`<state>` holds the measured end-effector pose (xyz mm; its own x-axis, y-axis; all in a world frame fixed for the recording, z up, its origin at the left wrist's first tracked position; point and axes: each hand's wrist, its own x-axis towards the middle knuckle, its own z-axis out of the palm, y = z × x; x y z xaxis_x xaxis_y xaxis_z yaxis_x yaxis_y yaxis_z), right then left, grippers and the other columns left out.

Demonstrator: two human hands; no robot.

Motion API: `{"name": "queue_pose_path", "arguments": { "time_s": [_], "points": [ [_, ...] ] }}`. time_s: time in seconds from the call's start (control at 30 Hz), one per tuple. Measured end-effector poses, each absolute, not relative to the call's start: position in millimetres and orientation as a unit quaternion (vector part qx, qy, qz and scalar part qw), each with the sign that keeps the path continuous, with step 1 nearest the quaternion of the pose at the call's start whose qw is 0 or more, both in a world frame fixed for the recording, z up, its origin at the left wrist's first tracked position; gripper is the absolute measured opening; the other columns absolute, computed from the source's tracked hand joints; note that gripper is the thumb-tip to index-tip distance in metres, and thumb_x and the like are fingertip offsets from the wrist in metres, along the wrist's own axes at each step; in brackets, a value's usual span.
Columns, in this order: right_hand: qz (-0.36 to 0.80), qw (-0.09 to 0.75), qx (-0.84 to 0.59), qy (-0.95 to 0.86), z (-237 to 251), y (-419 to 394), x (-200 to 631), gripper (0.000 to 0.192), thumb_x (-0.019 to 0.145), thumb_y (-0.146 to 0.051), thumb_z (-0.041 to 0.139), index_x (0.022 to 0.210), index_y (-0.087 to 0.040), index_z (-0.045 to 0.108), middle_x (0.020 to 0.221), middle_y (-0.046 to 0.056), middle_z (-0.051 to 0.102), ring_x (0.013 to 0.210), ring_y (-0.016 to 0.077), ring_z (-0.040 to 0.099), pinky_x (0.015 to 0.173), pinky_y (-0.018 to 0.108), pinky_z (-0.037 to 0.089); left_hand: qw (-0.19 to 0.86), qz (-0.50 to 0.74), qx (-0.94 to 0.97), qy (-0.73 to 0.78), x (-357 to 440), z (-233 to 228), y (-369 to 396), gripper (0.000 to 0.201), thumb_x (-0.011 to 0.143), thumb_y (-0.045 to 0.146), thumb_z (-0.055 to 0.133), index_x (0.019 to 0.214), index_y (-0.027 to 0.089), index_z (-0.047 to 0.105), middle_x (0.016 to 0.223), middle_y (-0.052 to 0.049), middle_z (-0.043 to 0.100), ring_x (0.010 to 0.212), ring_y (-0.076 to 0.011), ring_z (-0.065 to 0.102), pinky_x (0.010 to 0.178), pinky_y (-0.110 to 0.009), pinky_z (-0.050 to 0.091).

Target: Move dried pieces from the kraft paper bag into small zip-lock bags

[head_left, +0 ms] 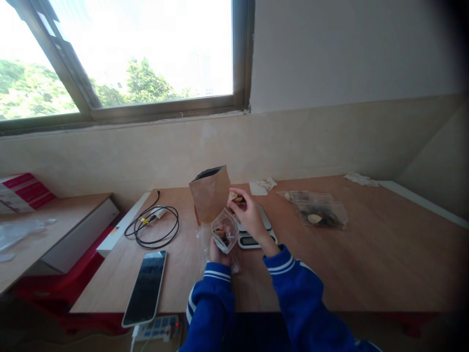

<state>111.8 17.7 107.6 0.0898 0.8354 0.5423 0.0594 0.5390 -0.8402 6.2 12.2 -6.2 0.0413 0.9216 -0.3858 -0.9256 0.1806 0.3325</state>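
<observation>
We hold a small clear plastic bag [224, 233] just above the near edge of the wooden table [384, 254], its mouth open upward and tilted toward the right hand, with a few dark pieces inside; our left hand [218, 254] is closed around its lower part. Our right hand [248, 211] hovers just above the bag's mouth, fingers pinched on a few brown pieces [236, 198]. Directly behind stands an open brown paper pouch [210, 193], a white scale [256, 230] lies under the right hand, and farther out are a filled clear bag [320, 210], a coiled black cable [154, 225] and a phone [145, 287].
</observation>
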Motion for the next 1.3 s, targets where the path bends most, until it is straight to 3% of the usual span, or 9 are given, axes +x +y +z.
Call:
{"name": "queue_pose_path", "arguments": {
  "time_s": [0.17, 0.3, 0.57, 0.73, 1.03, 1.3],
  "points": [
    [0.248, 0.695, -0.294, -0.608, 166.8, 73.3, 101.0, 0.047, 0.083, -0.037, 0.061, 0.126, -0.023, 0.05, 0.112, 0.007, 0.058, 0.094, 0.0154, 0.059, 0.083, 0.028, 0.051, 0.709, 0.645, -0.029, 0.283, 6.9, -6.3, 13.2, 0.013, 0.084, 0.018, 0.052, 0.082, 0.012, 0.063, 0.078, -0.009, 0.068, 0.073, -0.0192, 0.068, 0.07, -0.037, 0.059],
    [0.202, 0.69, -0.288, -0.632, 188.5, 121.9, 79.9, 0.036, 0.08, -0.028, 0.062, 0.115, -0.022, 0.057, 0.106, 0.007, 0.059, 0.095, 0.0172, 0.057, 0.085, 0.03, 0.05, 0.706, 0.649, -0.025, 0.284, 7.6, -7.4, 13.5, 0.014, 0.084, 0.018, 0.052, 0.08, 0.012, 0.063, 0.077, -0.009, 0.067, 0.072, -0.0182, 0.067, 0.071, -0.037, 0.058],
    [0.109, 0.642, -0.356, -0.671, 177.0, 142.0, 50.4, 0.024, 0.078, -0.013, 0.057, 0.101, -0.019, 0.057, 0.103, 0.009, 0.057, 0.099, 0.0204, 0.054, 0.092, 0.035, 0.045, 0.713, 0.646, -0.012, 0.273, 6.7, -10.7, 14.5, 0.017, 0.084, 0.017, 0.05, 0.08, 0.01, 0.065, 0.075, -0.009, 0.066, 0.066, -0.0167, 0.065, 0.055, -0.026, 0.054],
    [0.07, 0.574, -0.378, -0.724, 166.4, 128.1, 48.7, 0.021, 0.083, -0.012, 0.049, 0.101, -0.019, 0.056, 0.105, 0.009, 0.057, 0.105, 0.0218, 0.053, 0.095, 0.037, 0.042, 0.715, 0.645, -0.018, 0.271, 7.1, -7.9, 12.7, 0.014, 0.082, 0.018, 0.053, 0.079, 0.011, 0.065, 0.078, -0.009, 0.067, 0.069, -0.0178, 0.066, 0.062, -0.03, 0.056],
    [0.068, 0.589, -0.373, -0.713, 163.8, 119.9, 57.7, 0.04, 0.076, -0.013, 0.052, 0.115, -0.019, 0.045, 0.117, 0.011, 0.056, 0.109, 0.0191, 0.053, 0.095, 0.032, 0.041, 0.716, 0.645, -0.007, 0.267, 7.1, -16.1, 16.6, 0.013, 0.081, 0.018, 0.053, 0.077, 0.013, 0.065, 0.073, -0.006, 0.067, 0.067, -0.0173, 0.066, 0.066, -0.033, 0.057],
    [0.014, 0.525, -0.466, -0.712, 157.4, 117.8, 71.7, 0.027, 0.082, -0.027, 0.056, 0.108, -0.021, 0.052, 0.112, 0.008, 0.063, 0.104, 0.0262, 0.054, 0.093, 0.043, 0.034, 0.708, 0.643, -0.005, 0.291, 7.5, -11.2, 16.1, 0.01, 0.079, 0.016, 0.056, 0.08, 0.012, 0.065, 0.08, -0.008, 0.068, 0.072, -0.0173, 0.067, 0.069, -0.031, 0.057]
  ]
}}
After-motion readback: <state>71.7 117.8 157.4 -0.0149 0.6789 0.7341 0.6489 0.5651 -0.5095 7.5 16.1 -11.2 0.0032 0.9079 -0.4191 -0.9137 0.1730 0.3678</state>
